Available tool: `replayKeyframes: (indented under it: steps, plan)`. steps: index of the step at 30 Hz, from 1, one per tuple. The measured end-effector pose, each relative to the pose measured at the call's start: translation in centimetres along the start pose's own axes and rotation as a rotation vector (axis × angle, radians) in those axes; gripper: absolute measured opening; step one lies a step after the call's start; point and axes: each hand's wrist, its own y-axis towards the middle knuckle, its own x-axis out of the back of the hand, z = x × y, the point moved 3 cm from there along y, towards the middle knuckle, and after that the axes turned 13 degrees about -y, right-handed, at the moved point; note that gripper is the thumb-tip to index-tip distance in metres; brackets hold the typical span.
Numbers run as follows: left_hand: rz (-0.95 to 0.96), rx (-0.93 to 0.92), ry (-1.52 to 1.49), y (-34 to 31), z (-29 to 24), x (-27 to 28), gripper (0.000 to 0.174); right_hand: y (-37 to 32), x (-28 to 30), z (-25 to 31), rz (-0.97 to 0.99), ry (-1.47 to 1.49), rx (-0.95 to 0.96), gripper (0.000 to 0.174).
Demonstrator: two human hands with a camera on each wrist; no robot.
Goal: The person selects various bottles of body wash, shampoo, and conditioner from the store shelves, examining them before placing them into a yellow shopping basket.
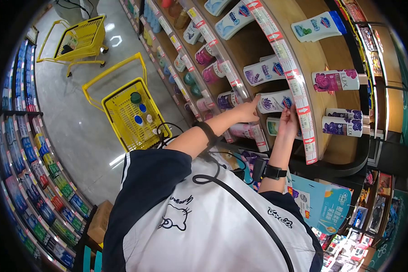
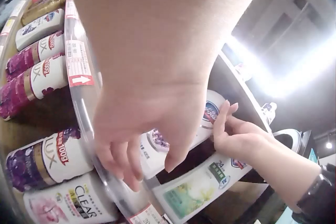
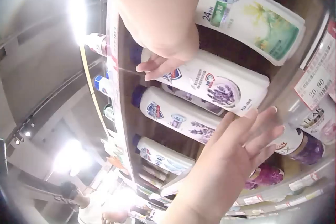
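Observation:
A white body wash bottle with a lavender label stands on the shelf, lying sideways across the head view. My right hand holds its upper part, fingers across the front by the blue logo; its thumb is hidden. At the bottle's lower end is my left hand, fingers loosely spread near the shelf lip. In the right wrist view, the left fingertips are right at the bottle's base. A green-labelled bottle stands on one side, another lavender bottle on the other.
A clear shelf lip with price tags runs along the bottles' bases. LUX bottles line the neighbouring shelf. A yellow cart with several items stands in the aisle; a second yellow cart is beyond. A black cable crosses my shirt.

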Motion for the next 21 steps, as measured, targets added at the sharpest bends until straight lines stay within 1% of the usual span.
replayKeyframes:
  steps: [1,4,7,10,12,13,15,16,17,18,19,20,21]
  plan:
    - [0.000,-0.005,-0.003,0.0,0.0,0.0,0.092,0.0,-0.1,0.0,-0.016,-0.015,-0.005,0.022]
    - [0.001,-0.013,-0.005,-0.1,0.0,0.0,0.094,0.5,0.1,-0.3,0.048,-0.004,-0.020,0.021]
    - [0.001,0.006,0.012,-0.2,-0.1,-0.2,0.096,0.3,-0.3,0.0,0.023,-0.077,-0.007,0.019]
    - [0.010,0.040,0.028,-0.3,-0.2,-0.3,0.098,-0.5,-0.9,0.5,0.024,-0.167,-0.003,0.024]
    - [0.015,0.048,0.021,-0.4,-0.3,-0.4,0.100,-1.5,-2.0,0.9,0.040,-0.198,0.013,0.030]
    - [-0.003,0.032,-0.007,-0.5,-0.4,-0.5,0.097,-2.2,-2.5,1.0,0.045,-0.213,0.020,0.033]
    - [-0.034,0.003,-0.063,-0.9,-0.6,-0.8,0.092,-3.5,-2.9,0.9,0.127,-0.249,0.065,0.040]
    - [-0.084,-0.048,-0.077,-0.9,-0.8,-0.8,0.087,-4.4,-3.4,1.1,0.167,-0.269,0.087,0.044]
    - [-0.136,-0.099,-0.091,-0.9,-1.2,-0.8,0.081,-5.7,-3.9,1.7,0.179,-0.366,0.103,0.052]
    - [-0.187,-0.151,-0.105,-1.1,-1.9,-0.6,0.076,-6.2,-3.0,1.7,0.183,-0.486,0.086,0.052]
    - [-0.265,-0.136,-0.102,-1.4,-3.1,-0.5,0.055,-6.5,-1.8,1.7,0.188,-0.606,0.066,0.051]
    - [-0.249,-0.210,-0.092,-1.3,-3.5,-0.8,0.052,-6.8,-0.8,1.7,0.193,-0.725,0.044,0.051]
    - [-0.231,-0.282,-0.083,-1.2,-3.9,-1.0,0.049,-7.1,-0.2,2.3,0.232,-0.786,0.024,0.038]
